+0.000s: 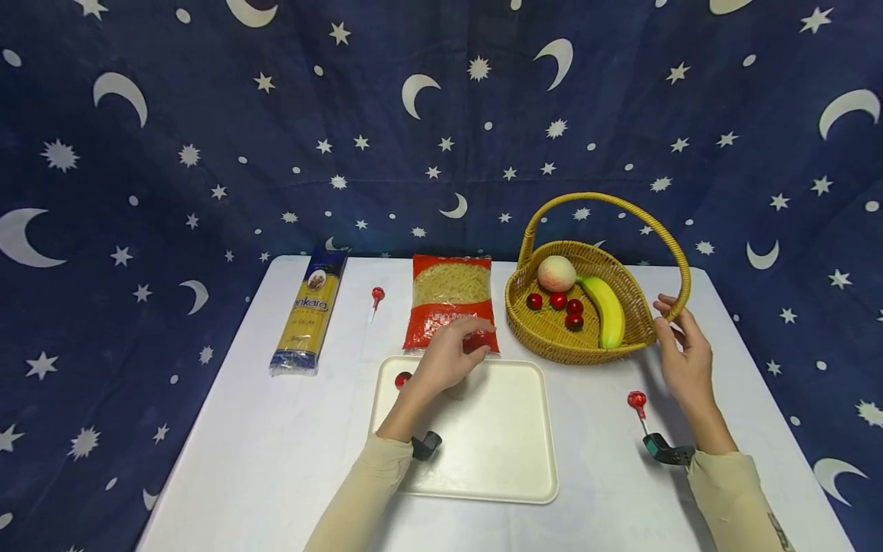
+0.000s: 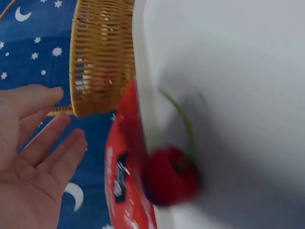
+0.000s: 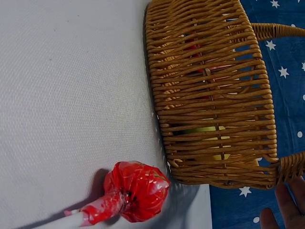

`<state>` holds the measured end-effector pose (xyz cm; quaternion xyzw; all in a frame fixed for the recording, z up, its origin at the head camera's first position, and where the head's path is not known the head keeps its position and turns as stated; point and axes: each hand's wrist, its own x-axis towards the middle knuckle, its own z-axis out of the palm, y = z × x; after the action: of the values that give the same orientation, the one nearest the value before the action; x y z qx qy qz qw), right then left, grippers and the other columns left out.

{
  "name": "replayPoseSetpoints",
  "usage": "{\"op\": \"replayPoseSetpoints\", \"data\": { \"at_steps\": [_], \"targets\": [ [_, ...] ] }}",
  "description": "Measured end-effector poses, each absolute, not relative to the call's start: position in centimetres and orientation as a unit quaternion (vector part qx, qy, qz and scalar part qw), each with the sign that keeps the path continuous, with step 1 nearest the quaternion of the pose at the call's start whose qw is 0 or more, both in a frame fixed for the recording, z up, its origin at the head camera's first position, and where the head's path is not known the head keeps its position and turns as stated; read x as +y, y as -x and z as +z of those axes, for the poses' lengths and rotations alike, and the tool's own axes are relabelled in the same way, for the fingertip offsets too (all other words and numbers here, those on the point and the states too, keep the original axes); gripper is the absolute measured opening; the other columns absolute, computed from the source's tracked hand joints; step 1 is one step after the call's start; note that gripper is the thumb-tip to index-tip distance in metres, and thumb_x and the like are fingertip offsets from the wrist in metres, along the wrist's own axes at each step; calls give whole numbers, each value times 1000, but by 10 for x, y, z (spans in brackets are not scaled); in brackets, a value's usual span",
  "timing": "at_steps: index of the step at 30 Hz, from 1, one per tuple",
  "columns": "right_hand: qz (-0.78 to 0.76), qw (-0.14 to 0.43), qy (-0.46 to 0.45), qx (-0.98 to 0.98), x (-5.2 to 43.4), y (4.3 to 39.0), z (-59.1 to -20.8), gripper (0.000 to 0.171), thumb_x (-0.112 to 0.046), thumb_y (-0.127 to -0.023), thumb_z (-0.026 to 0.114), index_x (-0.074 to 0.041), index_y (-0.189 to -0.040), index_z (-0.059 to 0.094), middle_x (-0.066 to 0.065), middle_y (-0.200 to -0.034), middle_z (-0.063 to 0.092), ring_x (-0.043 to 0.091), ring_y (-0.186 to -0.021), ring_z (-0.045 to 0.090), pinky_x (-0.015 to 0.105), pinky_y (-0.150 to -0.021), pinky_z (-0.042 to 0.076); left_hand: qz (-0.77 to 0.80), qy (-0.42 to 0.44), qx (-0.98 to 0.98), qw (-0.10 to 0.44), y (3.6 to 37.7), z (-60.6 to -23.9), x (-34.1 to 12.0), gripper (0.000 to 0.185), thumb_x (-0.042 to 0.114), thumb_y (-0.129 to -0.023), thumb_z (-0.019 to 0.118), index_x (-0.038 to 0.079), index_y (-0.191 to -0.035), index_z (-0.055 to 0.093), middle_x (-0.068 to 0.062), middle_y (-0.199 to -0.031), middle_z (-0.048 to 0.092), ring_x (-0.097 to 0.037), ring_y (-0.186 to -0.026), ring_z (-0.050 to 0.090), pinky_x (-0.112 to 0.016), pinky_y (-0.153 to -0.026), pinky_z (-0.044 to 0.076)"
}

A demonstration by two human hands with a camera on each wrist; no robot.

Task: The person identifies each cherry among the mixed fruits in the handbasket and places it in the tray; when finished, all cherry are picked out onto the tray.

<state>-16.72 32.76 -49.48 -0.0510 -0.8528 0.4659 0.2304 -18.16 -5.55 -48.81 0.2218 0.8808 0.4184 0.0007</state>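
Your L hand (image 1: pixel 447 358)'s empty, fingers apart above the tray (image 1: pixel 503 441); your R hand (image 1: pixel 687 360) pinches the basket (image 1: pixel 552 347) at its handle (image 1: pixel 681 285)'s foot, rear R of bench (image 1: pixel 241 460). Prob. light, stiff wicker; cherries (image 1: pixel 574 322) may roll, so grip handle top & keep lvl.

Banana (image 1: pixel 608 310) in the basket (image 1: pixel 562 353)

You are seeing "nkara" running across the blue-and-yellow packet (image 1: pixel 308 322), its leading letter blending into the edge, while the packet's smaller print and the lettering on the red pasta bag (image 1: pixel 451 285) are proving too unclear to read.
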Motion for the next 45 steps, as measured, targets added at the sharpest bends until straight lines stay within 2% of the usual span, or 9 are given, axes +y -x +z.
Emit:
{"op": "replayPoseSetpoints", "data": {
  "at_steps": [3, 9, 13, 16, 22, 27, 30, 36, 45],
  "targets": [
    [465, 234, 47, -853, 328, 167, -494, 37, -18, -111, 56, -9, -147, 61, -5, -150, 64, -14, -136, 49, 8, -106, 41, 432, -225, 873, -3, 191, -482, -42, 34, 12, -97, 75, 12, -131, 74, -5, -138, 73, -24, -135, 66, -44, -117, 52],
    [466, 237, 41, -852, 327, 168, -495, 38, -15, -110, 56, -10, -147, 61, -18, -146, 63, -14, -136, 49, 8, -105, 41, 450, -253, 856, 6, 210, -470, -8, 34, 10, -98, 74, 11, -132, 73, -8, -132, 74, -32, -113, 70, -39, -95, 58],
    [473, 236, 36, -848, 325, 168, -495, 37, -14, -110, 56, -8, -147, 61, -8, -148, 64, -13, -136, 50, 7, -104, 41, 453, -265, 851, 17, 221, -469, 15, 35, 9, -98, 72, 12, -133, 73, -7, -135, 72, -32, -109, 68, -29, -89, 52],
    [473, 234, 41, -849, 324, 166, -496, 37, -14, -110, 56, -8, -147, 61, -4, -150, 64, -13, -136, 50, 9, -106, 42, 434, -272, 858, 33, 229, -472, 32, 36, 10, -98, 71, 14, -134, 72, -6, -137, 72, -30, -114, 68, -28, -94, 53],
    [468, 229, 50, -852, 323, 163, -496, 38, -18, -111, 55, -11, -148, 60, -10, -148, 64, -13, -136, 50, 11, -106, 42, 352, -290, 886, 76, 239, -472, 61, 39, 13, -96, 74, 15, -135, 72, -3, -139, 72, -22, -132, 66, -31, -111, 53],
    [470, 235, 42, -850, 324, 164, -498, 37, -16, -111, 55, -9, -147, 61, -3, -148, 64, -12, -136, 50, 6, -104, 41, 323, -292, 895, 91, 246, -469, 83, 39, 17, -97, 77, 15, -135, 72, -3, -135, 75, -19, -123, 69, -28, -105, 55],
    [470, 234, 41, -850, 324, 164, -498, 36, -16, -111, 56, -9, -146, 61, -7, -148, 64, -13, -136, 49, 6, -104, 41, 308, -296, 900, 90, 249, -470, 97, 44, 20, -97, 76, 15, -140, 69, -5, -137, 73, -17, -119, 68, -27, -100, 56],
    [470, 230, 46, -851, 325, 163, -497, 37, -18, -111, 56, -11, -147, 61, -24, -143, 61, -12, -136, 50, 7, -106, 41, 285, -289, 907, 114, 247, -475, 119, 53, 27, -100, 72, 13, -150, 62, -5, -150, 63, -17, -138, 61, -27, -112, 52],
    [461, 228, 49, -856, 327, 164, -497, 38, -19, -111, 55, -15, -149, 60, -23, -144, 62, -14, -137, 48, 9, -107, 41, 284, -266, 914, 110, 250, -475, 127, 47, 31, -102, 66, 14, -146, 66, -3, -147, 66, -19, -137, 62, -30, -112, 52]
  ]
}}
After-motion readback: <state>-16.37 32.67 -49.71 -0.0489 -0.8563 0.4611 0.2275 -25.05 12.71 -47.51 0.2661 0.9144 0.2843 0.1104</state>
